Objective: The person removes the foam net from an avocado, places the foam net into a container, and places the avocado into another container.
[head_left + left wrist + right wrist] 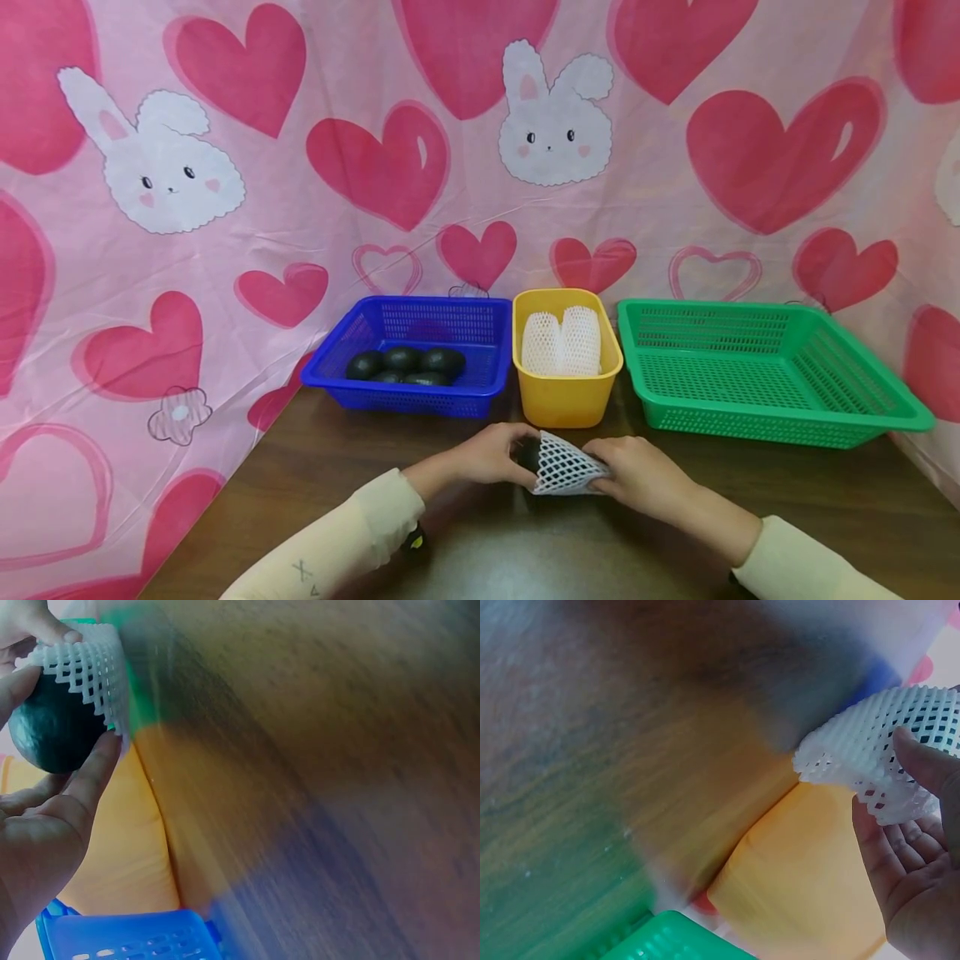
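Observation:
A dark avocado (54, 727) sits partway inside a white foam net sleeve (564, 467), just above the table in front of the yellow bin. My left hand (491, 454) grips the bare end of the avocado, its fingertips at the sleeve's open rim. From the other side my right hand (641, 473) pinches the sleeve, thumb on top and fingers below in the right wrist view. The sleeve's narrower end (817, 757) is loose and crumpled there. Through the mesh the covered part of the avocado shows dark.
A blue basket (420, 402) at the back left holds several avocados (442, 362). Beside it, the yellow bin (566, 400) contains white foam sleeves (581, 342). On the right stands a green basket (750, 421). A pink patterned cloth (450, 208) hangs behind the wooden table (750, 475).

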A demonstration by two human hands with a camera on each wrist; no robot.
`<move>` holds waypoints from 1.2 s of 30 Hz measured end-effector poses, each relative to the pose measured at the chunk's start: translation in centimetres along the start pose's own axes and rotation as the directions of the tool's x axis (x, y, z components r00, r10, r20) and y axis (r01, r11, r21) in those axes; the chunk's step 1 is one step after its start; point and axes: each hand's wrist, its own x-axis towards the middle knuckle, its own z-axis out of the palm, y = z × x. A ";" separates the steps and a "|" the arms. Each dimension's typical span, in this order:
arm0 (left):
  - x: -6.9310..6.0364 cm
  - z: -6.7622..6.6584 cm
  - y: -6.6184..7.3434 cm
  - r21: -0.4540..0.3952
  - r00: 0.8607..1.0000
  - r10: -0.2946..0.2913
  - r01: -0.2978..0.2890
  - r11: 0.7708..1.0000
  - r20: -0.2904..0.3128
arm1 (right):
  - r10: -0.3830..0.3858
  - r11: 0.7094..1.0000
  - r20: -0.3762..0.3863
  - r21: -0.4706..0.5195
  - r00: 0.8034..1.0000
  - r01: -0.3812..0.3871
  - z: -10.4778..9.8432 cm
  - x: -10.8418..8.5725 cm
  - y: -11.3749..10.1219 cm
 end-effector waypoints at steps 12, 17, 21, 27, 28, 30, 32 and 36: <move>-0.4 -0.4 -0.5 -0.011 1.000 0.004 -0.004 1.000 -0.010 | -0.012 0.999 -0.033 -0.051 0.999 0.010 -0.3 0.0 0.3; -0.6 -0.7 -0.7 -0.026 1.000 0.005 -0.005 1.000 -0.020 | -0.010 0.999 -0.020 -0.051 1.000 0.009 -0.7 -0.1 0.4; -0.9 -1.0 -0.8 -0.046 0.999 0.020 -0.022 0.999 -0.040 | -0.001 0.997 -0.020 -0.079 1.000 -0.001 -1.4 -0.2 0.7; -1.3 -1.6 -0.8 -0.085 0.998 0.012 -0.017 0.996 -0.054 | 0.009 0.993 -0.029 -0.118 1.000 -0.013 -2.5 -0.2 1.1; -1.3 -1.7 -0.8 -0.084 0.998 0.013 -0.018 0.996 -0.056 | 0.012 0.993 -0.025 -0.117 1.000 -0.015 -2.7 -0.2 1.1; -1.4 -1.8 -0.7 -0.079 0.998 0.012 -0.017 0.997 -0.063 | 0.019 0.993 -0.020 -0.118 1.000 -0.021 -3.2 -0.1 1.1; -1.5 -2.0 -0.8 -0.076 0.998 0.009 -0.014 0.997 -0.070 | 0.029 0.993 -0.014 -0.112 0.999 -0.030 -3.8 0.0 1.0; -1.7 -2.3 -0.8 -0.075 0.997 -0.005 -0.001 0.997 -0.077 | 0.043 0.993 -0.011 -0.113 0.999 -0.044 -5.2 0.2 1.0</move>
